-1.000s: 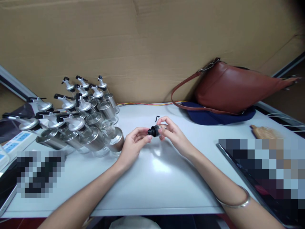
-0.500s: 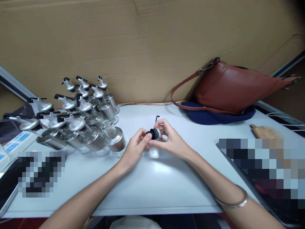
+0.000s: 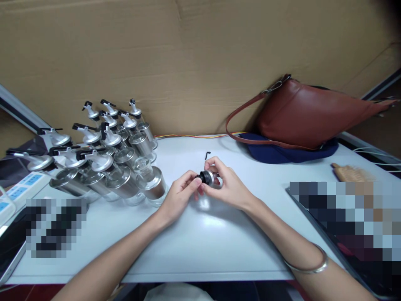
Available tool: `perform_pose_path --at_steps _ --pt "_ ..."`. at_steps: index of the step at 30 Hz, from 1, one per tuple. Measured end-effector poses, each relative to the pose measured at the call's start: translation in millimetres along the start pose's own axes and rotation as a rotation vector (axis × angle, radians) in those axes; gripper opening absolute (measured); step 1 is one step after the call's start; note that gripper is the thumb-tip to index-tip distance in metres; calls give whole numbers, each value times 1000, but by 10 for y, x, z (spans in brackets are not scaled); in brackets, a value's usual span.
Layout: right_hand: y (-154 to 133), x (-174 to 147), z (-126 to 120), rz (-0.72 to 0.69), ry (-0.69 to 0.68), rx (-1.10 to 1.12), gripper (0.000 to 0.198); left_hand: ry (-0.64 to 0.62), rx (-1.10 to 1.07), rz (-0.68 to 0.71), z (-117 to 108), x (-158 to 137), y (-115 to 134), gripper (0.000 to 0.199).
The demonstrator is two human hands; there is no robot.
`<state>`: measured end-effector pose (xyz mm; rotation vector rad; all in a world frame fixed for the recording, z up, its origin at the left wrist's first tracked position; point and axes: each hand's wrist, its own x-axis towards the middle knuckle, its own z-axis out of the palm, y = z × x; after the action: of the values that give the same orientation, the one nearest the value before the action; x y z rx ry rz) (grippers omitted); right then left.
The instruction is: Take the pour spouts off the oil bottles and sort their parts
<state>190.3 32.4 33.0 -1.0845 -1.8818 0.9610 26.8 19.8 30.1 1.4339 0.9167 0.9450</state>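
Between my two hands, above the middle of the table, is a pourer stopper (image 3: 206, 177) with a silver cap and a black plug end pointing left. My right hand (image 3: 227, 184) grips its silver part from the right, fingers wrapped round. The thumb and fingers of my left hand (image 3: 181, 188) pinch the black end. Just beyond my right fingers shows a small black lever piece (image 3: 207, 154); whether it joins the stopper I cannot tell. Left of my hands stands a glass bottle with a steel sleeve (image 3: 153, 184), its neck without a stopper.
Several bottles topped with pourers (image 3: 103, 161) crowd the left side. A power strip (image 3: 25, 190) and a blurred-out device lie left of them. Back right, a brown leather bag (image 3: 291, 115) rests on a dark blue cloth (image 3: 266, 154). A brush (image 3: 351, 171) lies at the right.
The stopper has shifted slightly right in my hands, and more of its black end shows. The view has moved a little; the bottles and bag stay put.
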Motion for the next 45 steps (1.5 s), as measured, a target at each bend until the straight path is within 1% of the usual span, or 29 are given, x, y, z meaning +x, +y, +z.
perform_pose_path --at_steps 6,10,15,20,25,30,33,35,36,38,40,42,45 --pt "-20 7 5 -1 -21 -2 24 14 28 16 -10 -4 -39 29" --pt "-14 3 0 -30 -17 -42 21 11 57 21 -29 4 -72 28" --pt "-31 -12 -6 -38 -25 -48 22 -28 85 41 -22 -14 -71 31" --pt "-45 -15 5 -47 -20 -59 23 -9 119 31 -1 -35 -79 29" --pt "-34 -19 14 -63 -19 -98 29 12 83 13 -6 -31 -98 29" --pt "-20 -44 16 -72 -28 -135 24 -5 72 22 -7 -19 -109 30" --pt "-20 -47 23 -63 -33 -132 24 -4 58 33 -1 -11 -128 29" --pt "-28 -41 30 -32 -43 -87 25 -5 55 26 5 -10 -148 31" --pt "-34 -36 33 -5 -56 -31 25 -2 53 20 7 -13 -157 33" --pt "-50 -26 36 60 -93 139 25 11 42 20 9 -25 -170 39" --pt "-61 -12 29 98 -115 309 24 11 29 57 5 -41 -164 43" --pt "-53 11 8 83 -75 390 22 7 26 111 -2 -51 -133 42" --pt "-2 59 -32 24 7 351 16 25 67 133 -12 -41 -62 36"
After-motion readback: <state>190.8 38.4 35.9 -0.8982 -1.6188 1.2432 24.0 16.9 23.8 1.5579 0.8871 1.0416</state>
